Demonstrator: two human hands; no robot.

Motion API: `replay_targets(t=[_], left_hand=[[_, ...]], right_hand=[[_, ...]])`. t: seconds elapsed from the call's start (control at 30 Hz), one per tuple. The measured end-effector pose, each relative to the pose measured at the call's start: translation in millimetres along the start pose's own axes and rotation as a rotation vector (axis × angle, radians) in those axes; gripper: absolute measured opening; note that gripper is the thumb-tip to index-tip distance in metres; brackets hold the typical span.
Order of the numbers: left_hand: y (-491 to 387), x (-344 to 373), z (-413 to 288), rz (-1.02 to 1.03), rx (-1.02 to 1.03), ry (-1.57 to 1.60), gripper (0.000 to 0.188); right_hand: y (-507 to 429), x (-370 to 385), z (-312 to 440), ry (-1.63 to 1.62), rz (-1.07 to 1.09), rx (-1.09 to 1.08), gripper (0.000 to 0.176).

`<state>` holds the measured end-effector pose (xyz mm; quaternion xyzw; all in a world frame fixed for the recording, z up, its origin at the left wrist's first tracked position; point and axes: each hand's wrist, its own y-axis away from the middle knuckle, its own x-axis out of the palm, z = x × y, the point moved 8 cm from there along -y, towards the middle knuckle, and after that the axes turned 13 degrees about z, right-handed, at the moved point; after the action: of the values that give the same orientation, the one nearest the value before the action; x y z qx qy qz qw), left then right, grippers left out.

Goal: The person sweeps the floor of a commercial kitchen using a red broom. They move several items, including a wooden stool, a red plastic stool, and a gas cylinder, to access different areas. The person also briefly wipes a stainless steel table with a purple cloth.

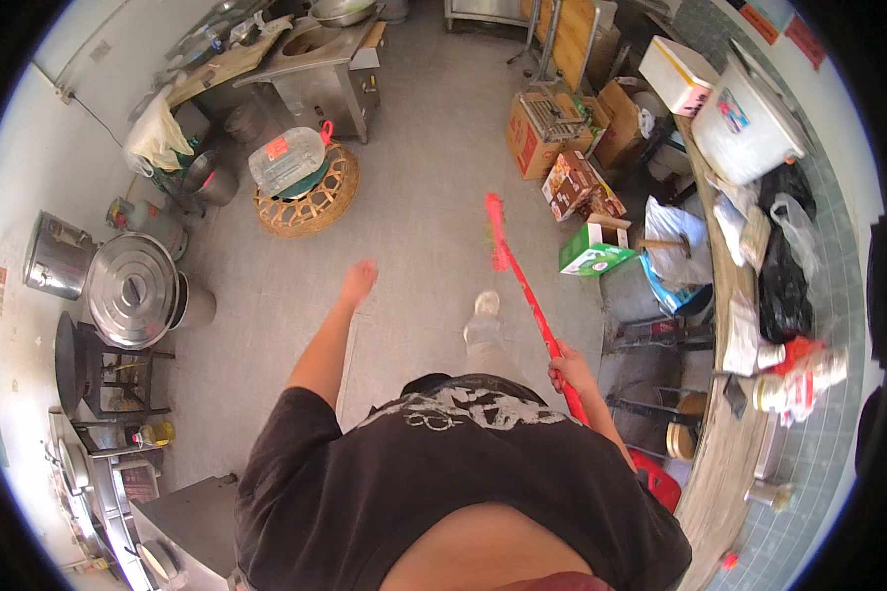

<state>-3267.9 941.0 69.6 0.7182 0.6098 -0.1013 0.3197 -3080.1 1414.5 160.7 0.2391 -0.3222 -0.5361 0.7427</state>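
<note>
My right hand is closed around the red handle of a broom. The broom's pink-red head reaches forward over the grey floor, a little right of the middle. My left hand hangs over the floor on the left, slightly blurred; I cannot tell whether its fingers are apart, and no object shows in it. One light shoe shows ahead of my body, close to the broom.
A woven bamboo basket with a plastic container on top stands ahead left. Lidded metal pots line the left. Cardboard boxes, a green box and a loaded wooden counter run along the right. A steel stove stands ahead.
</note>
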Motion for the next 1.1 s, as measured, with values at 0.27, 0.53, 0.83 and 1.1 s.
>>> replay_targets(t=[0.27,0.53,0.83,1.1], left_hand=[[-139,36,4,0.316,-0.079,-0.269,0.035],[-86,48,144,0.323,-0.672,0.052,0.025],[-428,-45,93,0.345,-0.681,0.088,0.032],[-923,-211,-229,0.268,0.354,-0.608,0.026]], right_hand=[[-202,-63,213,0.067,0.069,-0.031,0.052],[-401,-74,456,0.185,0.228,-0.066,0.039],[-581,-72,650,0.135,0.269,-0.015,0.03],[-691,-112,769,0.124,0.229,-0.024,0.038]])
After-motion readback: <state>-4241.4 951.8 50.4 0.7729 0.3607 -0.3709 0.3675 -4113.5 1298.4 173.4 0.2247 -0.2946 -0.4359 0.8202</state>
